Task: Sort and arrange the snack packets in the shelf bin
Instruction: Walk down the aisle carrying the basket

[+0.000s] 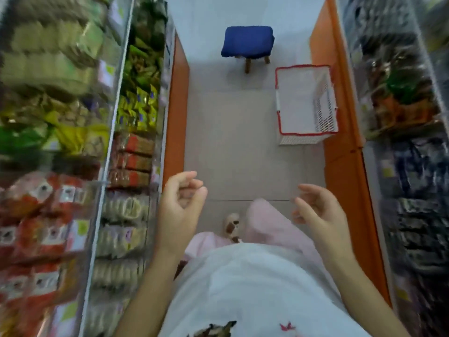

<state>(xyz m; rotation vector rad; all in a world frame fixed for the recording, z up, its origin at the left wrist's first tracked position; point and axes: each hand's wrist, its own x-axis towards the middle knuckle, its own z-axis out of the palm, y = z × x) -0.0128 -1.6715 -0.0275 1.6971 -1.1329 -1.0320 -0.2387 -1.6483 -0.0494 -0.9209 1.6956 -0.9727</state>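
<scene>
I stand in a narrow aisle between two shelf units and look down. My left hand point(181, 205) hangs over the floor beside the left shelf, its fingers loosely curled with nothing in them. My right hand point(315, 210) is held apart from it on the right, fingers relaxed and empty. Snack packets fill the left shelf: red packets point(36, 215) nearest, yellow packets point(138, 110) and green packets point(143, 57) farther along, all blurred. Dark packets point(418, 190) line the right shelf.
A white wire basket with a red rim point(305, 135) stands on the floor at the right, against the orange shelf base point(345, 166). A blue-cushioned stool point(247, 42) stands farther down the aisle. Grey tiled floor point(230, 132) lies between.
</scene>
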